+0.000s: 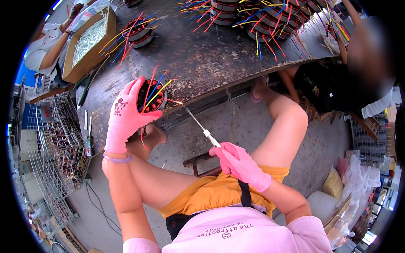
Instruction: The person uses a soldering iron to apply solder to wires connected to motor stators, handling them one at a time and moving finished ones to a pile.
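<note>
My left hand, in a pink knitted glove, grips a motor stator near the table's front edge. Fingers lie along its far left side and the thumb reaches across the near side. Red, blue and yellow wires stick up from the stator's red-and-black windings. One red wire points right, with a bright orange spot at its end. My right hand, gloved alike, is closed round the pale handle of a slim tool with a long thin metal rod. The rod's tip meets or nearly meets that wire end; I cannot tell which.
Another wired stator stands farther back on the worn dark table. Stacked stators fill the far right. A cardboard box of white thin pieces sits at the left. One person sits at right, another at far left.
</note>
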